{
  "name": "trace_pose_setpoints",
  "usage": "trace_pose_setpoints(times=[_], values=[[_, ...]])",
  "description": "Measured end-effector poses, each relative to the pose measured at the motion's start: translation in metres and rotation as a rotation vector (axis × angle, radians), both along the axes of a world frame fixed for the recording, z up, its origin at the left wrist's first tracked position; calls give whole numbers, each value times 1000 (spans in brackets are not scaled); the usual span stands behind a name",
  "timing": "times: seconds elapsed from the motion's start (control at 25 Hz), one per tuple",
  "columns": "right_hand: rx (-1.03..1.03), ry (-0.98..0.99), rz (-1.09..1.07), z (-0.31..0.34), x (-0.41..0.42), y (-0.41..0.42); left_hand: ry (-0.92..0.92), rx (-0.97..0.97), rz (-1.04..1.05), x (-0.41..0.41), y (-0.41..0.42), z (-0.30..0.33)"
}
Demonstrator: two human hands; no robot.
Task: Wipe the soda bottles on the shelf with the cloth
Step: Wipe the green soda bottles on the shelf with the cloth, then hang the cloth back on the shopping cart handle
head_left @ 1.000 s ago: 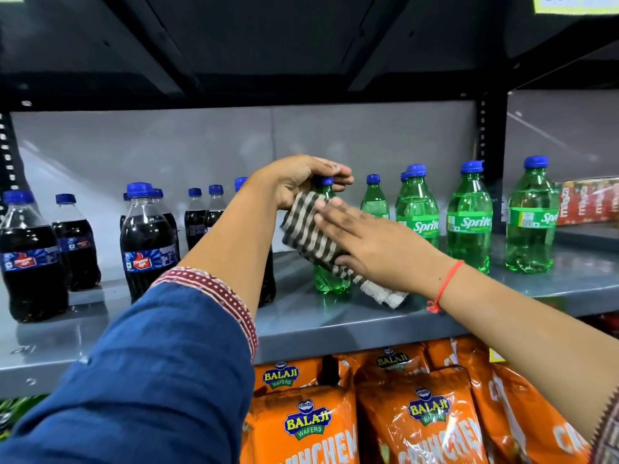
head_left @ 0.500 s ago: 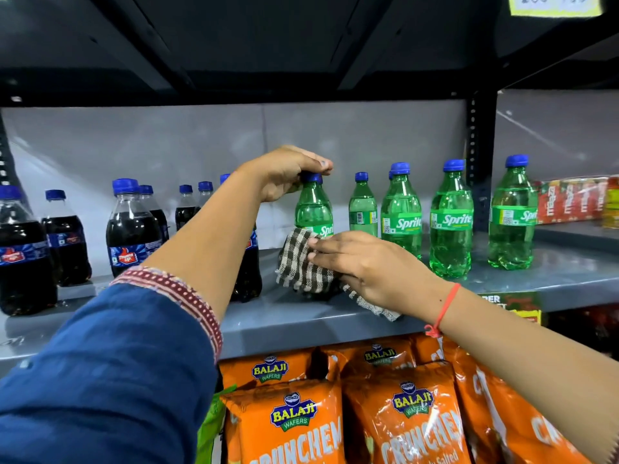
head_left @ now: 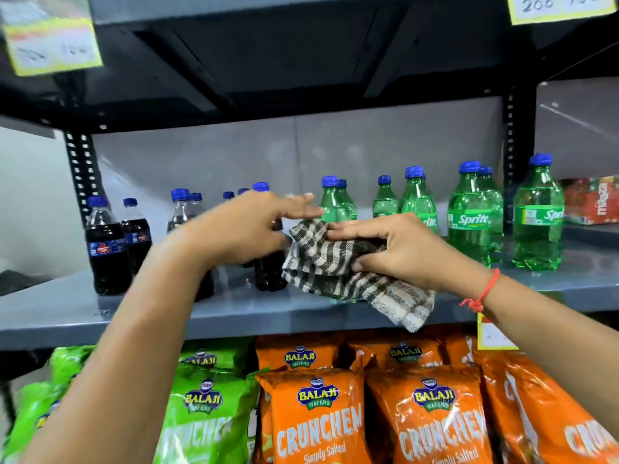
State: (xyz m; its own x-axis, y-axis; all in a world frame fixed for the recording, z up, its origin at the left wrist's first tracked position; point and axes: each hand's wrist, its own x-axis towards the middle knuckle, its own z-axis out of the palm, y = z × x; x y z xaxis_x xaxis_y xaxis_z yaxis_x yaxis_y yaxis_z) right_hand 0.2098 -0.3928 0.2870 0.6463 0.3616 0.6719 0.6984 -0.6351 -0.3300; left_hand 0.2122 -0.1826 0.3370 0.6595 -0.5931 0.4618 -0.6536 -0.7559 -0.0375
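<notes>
A grey metal shelf (head_left: 234, 313) carries dark cola bottles (head_left: 107, 249) on its left half and green Sprite bottles (head_left: 472, 219) on its right half, all with blue caps. My right hand (head_left: 398, 252) grips a bunched brown-and-white checked cloth (head_left: 331, 262) just in front of the shelf's middle, below one green bottle (head_left: 330, 204). My left hand (head_left: 248, 229) is blurred, with its fingers spread and nothing in it. It hovers in front of a cola bottle (head_left: 269, 269), and its fingertips reach toward the cloth.
The black underside of the shelf above hangs close over the bottle caps. A black perforated upright (head_left: 517, 162) stands among the Sprite bottles at the right. Orange (head_left: 318, 416) and green (head_left: 204, 413) wafer bags fill the shelf below. Red cartons (head_left: 593, 199) sit at the far right.
My left hand has let go of the green bottle's cap and moved left and down. My right hand has bunched the cloth and pulled it off that bottle.
</notes>
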Motion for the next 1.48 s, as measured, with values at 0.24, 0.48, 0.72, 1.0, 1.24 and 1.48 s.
trace_pose_setpoints(times=[0.24, 0.48, 0.72, 1.0, 1.24, 1.48], values=[[-29, 184, 116, 4, -20, 23, 6, -332, -8, -38, 11, -21], [144, 166, 173, -6, -62, 65, -64, -284, 226, -75, 22, -20], [90, 201, 65, -32, -91, 111, -47, -292, 427, -113, 57, -29], [-179, 146, -26, -37, -96, 139, 25, -290, 552, -148, 83, -25], [-433, 270, 104, -27, -80, 130, 267, -493, 598, -167, 126, -62], [-815, 470, 438, -59, -68, 162, 373, -611, 698, -215, 138, -142]])
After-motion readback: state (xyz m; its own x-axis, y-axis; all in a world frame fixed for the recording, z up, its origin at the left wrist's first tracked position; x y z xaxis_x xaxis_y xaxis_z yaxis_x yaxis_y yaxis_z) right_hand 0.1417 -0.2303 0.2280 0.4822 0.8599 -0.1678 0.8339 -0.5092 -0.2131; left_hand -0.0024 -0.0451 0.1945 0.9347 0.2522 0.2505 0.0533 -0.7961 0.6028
